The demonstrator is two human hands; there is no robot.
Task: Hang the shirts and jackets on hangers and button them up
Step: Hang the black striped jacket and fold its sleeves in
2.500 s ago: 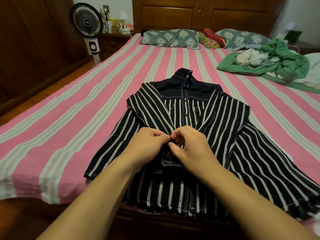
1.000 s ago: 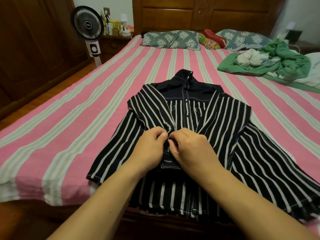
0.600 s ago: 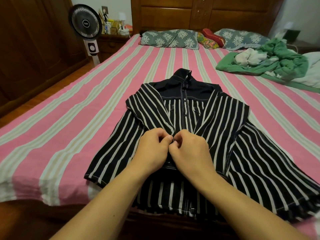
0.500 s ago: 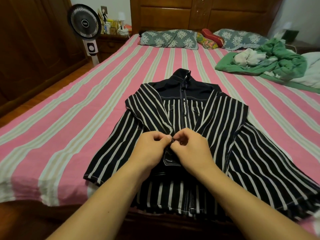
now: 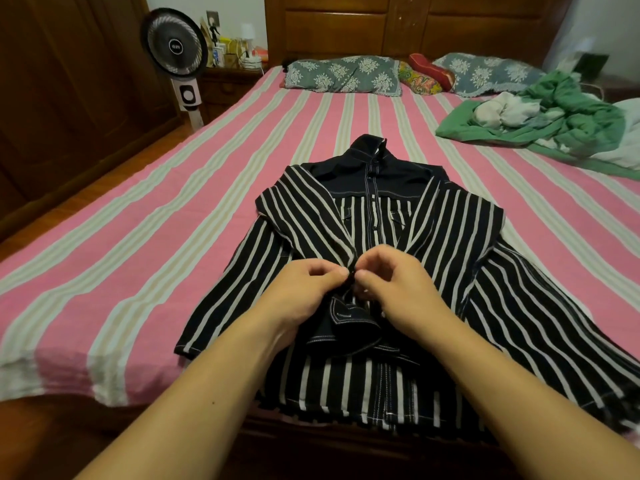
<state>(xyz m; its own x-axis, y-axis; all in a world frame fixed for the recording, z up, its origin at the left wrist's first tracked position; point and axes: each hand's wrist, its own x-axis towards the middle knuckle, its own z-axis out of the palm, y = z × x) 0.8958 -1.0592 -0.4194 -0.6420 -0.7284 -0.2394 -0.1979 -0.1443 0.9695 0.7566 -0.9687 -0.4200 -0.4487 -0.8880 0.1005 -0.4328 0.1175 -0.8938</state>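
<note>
A dark navy jacket with white stripes lies face up on the pink striped bed, collar toward the headboard and sleeves folded over its chest. Its upper placket is closed. My left hand and my right hand meet over the middle of the placket. Each pinches the fabric edge at the same spot with thumb and fingertips. The button between them is hidden by my fingers. No hanger shows.
A green and white heap of clothes lies at the bed's far right. Pillows line the wooden headboard. A standing fan and a cluttered nightstand are at the far left. The wooden bed frame runs below the jacket's hem.
My hands stay at the same point on the placket, with small finger movements. The fabric fold below them has bunched up slightly.
</note>
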